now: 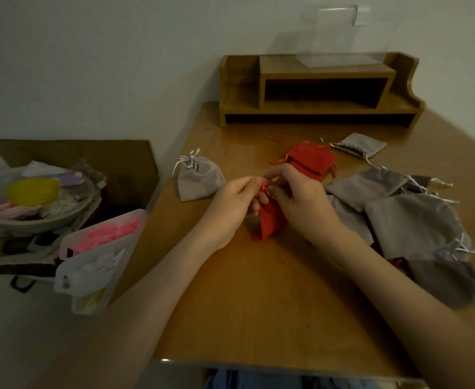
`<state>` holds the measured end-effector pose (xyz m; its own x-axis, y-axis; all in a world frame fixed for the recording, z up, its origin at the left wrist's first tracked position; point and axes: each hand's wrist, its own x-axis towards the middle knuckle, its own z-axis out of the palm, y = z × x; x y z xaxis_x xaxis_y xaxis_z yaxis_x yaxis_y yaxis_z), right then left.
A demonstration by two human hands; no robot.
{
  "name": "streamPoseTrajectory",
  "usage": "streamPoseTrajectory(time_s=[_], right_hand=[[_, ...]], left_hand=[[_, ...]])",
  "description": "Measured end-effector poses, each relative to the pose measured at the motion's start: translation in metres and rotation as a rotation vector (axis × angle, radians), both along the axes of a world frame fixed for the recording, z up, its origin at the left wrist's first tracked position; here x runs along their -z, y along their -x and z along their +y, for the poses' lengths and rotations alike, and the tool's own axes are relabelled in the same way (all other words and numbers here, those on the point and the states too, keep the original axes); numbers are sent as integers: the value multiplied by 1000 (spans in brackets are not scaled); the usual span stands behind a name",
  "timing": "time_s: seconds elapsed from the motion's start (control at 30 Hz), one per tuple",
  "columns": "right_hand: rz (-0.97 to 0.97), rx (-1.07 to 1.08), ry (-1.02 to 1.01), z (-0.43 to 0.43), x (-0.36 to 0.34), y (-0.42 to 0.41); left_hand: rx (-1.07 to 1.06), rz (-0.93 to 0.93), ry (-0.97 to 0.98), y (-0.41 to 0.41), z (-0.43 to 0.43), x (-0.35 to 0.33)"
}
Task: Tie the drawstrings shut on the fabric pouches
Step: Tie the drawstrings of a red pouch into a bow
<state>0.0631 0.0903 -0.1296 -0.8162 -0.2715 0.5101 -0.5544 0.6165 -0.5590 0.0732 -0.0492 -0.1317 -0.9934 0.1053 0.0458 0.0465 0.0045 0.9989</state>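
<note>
A small red pouch (pixel 267 224) stands on the wooden table (pixel 258 290) between my hands. My left hand (pixel 230 203) and my right hand (pixel 298 197) both pinch its red drawstring (pixel 263 186) just above the gathered top. A grey pouch (pixel 197 178) with its white string tied stands to the left. More red pouches (pixel 310 160) lie flat behind my hands. Several grey pouches (pixel 404 217) lie in a heap on the right, and one grey pouch (pixel 361 146) lies apart at the back.
A wooden desk organiser (pixel 317 91) stands at the table's back with a clear plastic stand (pixel 342 37) on it. Left of the table, a cardboard box (pixel 118 164) holds bowls and clutter. A plastic case (pixel 101 248) with pink items leans against the table edge.
</note>
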Motion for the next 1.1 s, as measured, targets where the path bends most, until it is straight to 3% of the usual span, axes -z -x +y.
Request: streamPoseTrajectory(time_s=[0.37,0.63,0.77,0.87,1.1], right_hand=[[21,-37,-44,1,-1,1],[-21,-63,40,0,-5,-1],[-224,-150,247,0,-11,-7],[-286,-183,215,2,-11,-5],[-263,-83,310,13,-16,2]], left_hand=[[32,-201,-190,-3,1,-11],[62,-186,-224,-5,0,-12],[99,-150,-220,-5,0,-11],[98,-133,-228,-5,1,-7],[102,-117,-114,-3,-4,-7]])
